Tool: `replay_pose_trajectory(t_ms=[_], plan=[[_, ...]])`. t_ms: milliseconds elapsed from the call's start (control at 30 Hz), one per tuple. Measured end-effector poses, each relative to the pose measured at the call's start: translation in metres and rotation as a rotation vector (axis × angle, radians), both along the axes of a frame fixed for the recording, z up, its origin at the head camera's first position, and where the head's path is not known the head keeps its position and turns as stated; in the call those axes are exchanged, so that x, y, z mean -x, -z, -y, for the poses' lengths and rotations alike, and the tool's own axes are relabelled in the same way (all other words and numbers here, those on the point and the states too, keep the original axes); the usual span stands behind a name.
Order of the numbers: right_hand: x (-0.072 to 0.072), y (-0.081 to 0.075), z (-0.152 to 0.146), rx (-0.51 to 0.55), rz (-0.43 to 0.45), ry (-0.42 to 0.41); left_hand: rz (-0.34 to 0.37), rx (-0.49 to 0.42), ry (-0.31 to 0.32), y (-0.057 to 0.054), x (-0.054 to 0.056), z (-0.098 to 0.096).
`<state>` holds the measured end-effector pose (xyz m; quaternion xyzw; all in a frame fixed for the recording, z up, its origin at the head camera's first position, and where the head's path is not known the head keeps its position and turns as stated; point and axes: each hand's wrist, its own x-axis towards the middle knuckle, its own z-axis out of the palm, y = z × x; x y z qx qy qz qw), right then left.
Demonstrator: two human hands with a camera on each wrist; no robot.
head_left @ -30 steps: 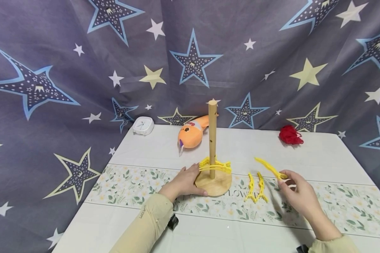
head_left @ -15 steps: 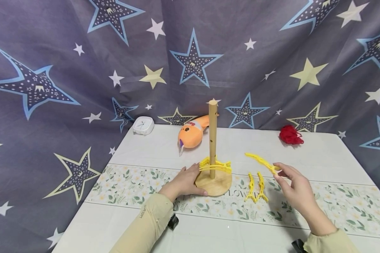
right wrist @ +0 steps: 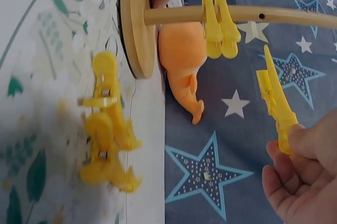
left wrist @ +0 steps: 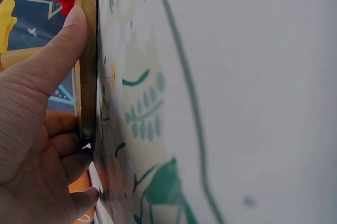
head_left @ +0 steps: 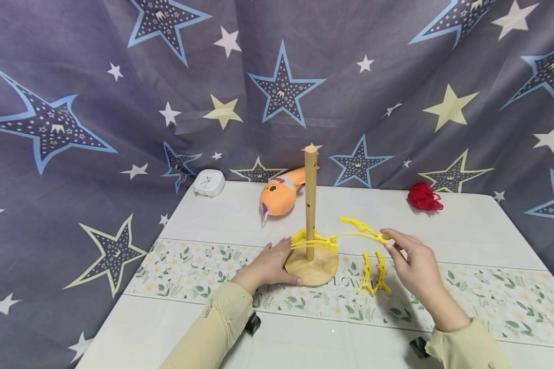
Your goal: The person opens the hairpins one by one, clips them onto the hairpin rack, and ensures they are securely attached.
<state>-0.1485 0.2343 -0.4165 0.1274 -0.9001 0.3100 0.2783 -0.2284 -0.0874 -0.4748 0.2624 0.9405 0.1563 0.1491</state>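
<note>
A wooden stand has an upright pole (head_left: 310, 195) on a round base (head_left: 317, 277). My left hand (head_left: 270, 266) holds the left side of that base, thumb over its face and fingers at its edge in the left wrist view (left wrist: 52, 66). Two yellow alligator hair clips (right wrist: 213, 39) are clamped on the lower pole. My right hand (head_left: 415, 264) pinches another yellow hair clip (head_left: 374, 236) by its tail end, raised right of the pole. That clip's arms are spread and point toward the pole. Two more yellow clips (head_left: 365, 277) rest on the floral cloth strip below it.
Behind the stand lies an orange plush toy (head_left: 278, 199). A white alarm clock (head_left: 209, 183) is at the back left, and a bundle of red yarn (head_left: 423, 197) at the back right. A star-patterned curtain (head_left: 277, 143) hangs behind the table.
My right hand has moved left and slightly up with its clip, toward the pole, and the clip's arms have spread apart. The left hand and the stand have stayed in place.
</note>
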Motion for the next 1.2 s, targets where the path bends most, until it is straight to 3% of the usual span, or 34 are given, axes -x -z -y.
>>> replay_pose_trajectory(t_ms=[767, 1200], plan=[[0.027, 0.001, 0.063, -0.009, 0.074, 0.01, 0.005, -0.005, -0.005, -0.001, 0.0, 0.0], [0.031, 0.004, 0.081, -0.027, 0.087, -0.006, -0.006, -0.002, -0.007, -0.002, -0.002, 0.0]])
